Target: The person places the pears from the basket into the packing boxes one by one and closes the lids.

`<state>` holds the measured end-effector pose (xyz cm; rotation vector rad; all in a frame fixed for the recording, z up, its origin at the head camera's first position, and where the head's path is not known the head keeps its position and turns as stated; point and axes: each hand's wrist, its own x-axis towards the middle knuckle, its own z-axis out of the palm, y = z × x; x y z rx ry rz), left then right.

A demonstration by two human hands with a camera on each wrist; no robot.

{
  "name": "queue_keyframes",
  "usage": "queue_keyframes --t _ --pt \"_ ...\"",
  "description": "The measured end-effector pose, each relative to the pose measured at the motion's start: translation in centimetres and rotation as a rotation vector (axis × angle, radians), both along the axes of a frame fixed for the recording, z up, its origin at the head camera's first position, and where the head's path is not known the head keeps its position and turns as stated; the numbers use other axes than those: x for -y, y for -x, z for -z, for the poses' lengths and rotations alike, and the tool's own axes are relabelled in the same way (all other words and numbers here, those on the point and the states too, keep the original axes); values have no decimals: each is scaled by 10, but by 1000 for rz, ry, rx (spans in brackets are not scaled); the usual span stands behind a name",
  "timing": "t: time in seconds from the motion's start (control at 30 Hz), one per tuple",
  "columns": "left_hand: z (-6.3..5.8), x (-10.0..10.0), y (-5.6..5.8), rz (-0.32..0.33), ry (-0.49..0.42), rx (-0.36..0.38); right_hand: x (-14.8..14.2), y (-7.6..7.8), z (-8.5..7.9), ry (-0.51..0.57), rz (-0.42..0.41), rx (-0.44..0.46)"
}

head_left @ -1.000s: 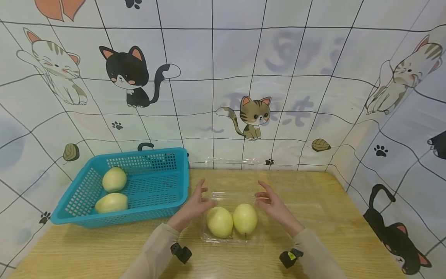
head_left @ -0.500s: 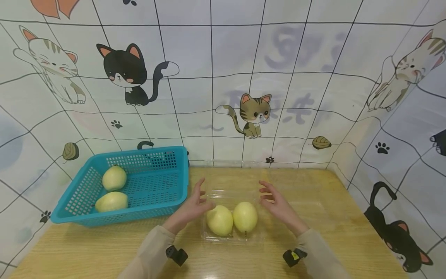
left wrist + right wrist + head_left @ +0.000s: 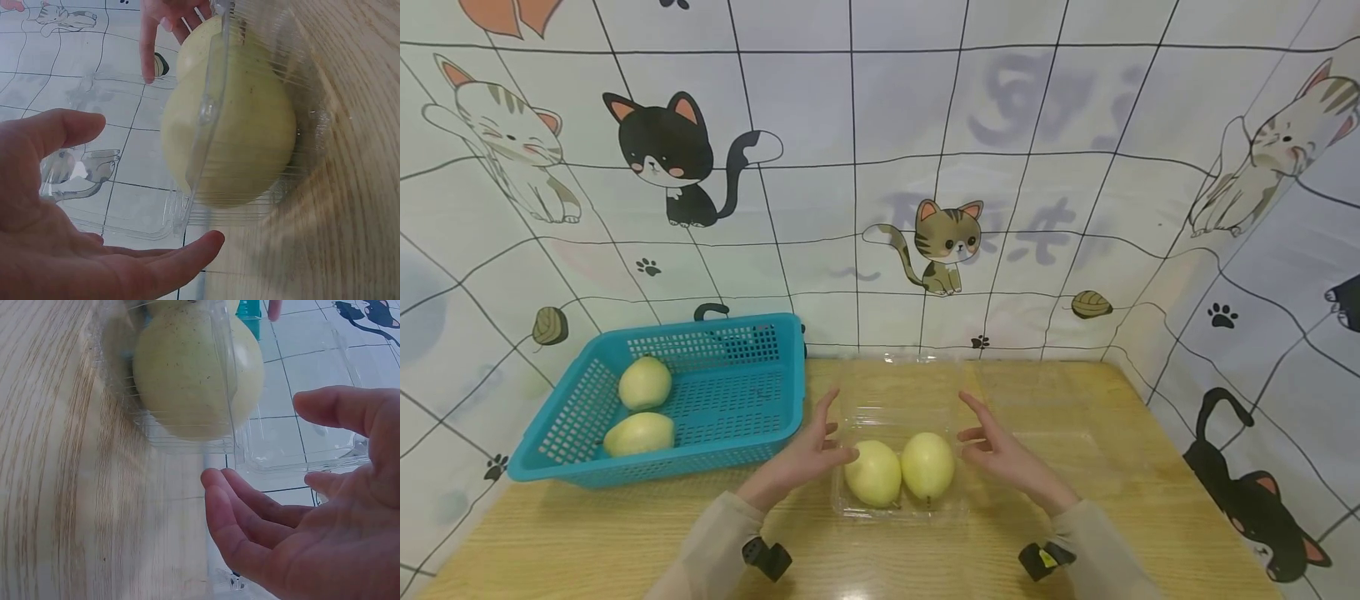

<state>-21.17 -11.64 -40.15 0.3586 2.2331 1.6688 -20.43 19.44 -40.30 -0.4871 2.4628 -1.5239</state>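
Two pale yellow pears, the left pear (image 3: 874, 479) and the right pear (image 3: 928, 468), lie side by side in a clear plastic clamshell box (image 3: 901, 515). Its transparent lid (image 3: 895, 390) is tipped back toward the wall. My left hand (image 3: 805, 457) hovers at the box's left side, thumb near the left pear, fingers spread. On the other side is my right hand (image 3: 1000, 457), fingers loosely bent. The left wrist view has a gap between my left hand (image 3: 69, 237) and the box wall. In the right wrist view my right hand (image 3: 319, 531) is likewise apart from the box, holding nothing.
A blue perforated basket (image 3: 730, 460) stands at the left with two more pears, one behind (image 3: 645, 383) and one in front (image 3: 640, 435). Faint clear plastic (image 3: 1056, 442) lies to the right on the wooden table (image 3: 1112, 508). A cat-patterned sheet (image 3: 820, 192) backs the table.
Both hands have drawn slightly apart, away from the box's sides. The lid's far edge now appears lower, tipped further back. The pears and the basket have stayed in place.
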Motion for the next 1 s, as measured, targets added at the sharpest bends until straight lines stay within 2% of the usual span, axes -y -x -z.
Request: queue_keyframes --t 0.23,0.67,1.0 --pt "1 6 -4 62 11 28 -5 -4 -2 3 -53 17" --pt "-4 12 -11 75 -5 45 -9 -9 -1 59 -98 84" --pt "-3 20 -14 100 -78 92 -12 -12 -1 81 -96 128"
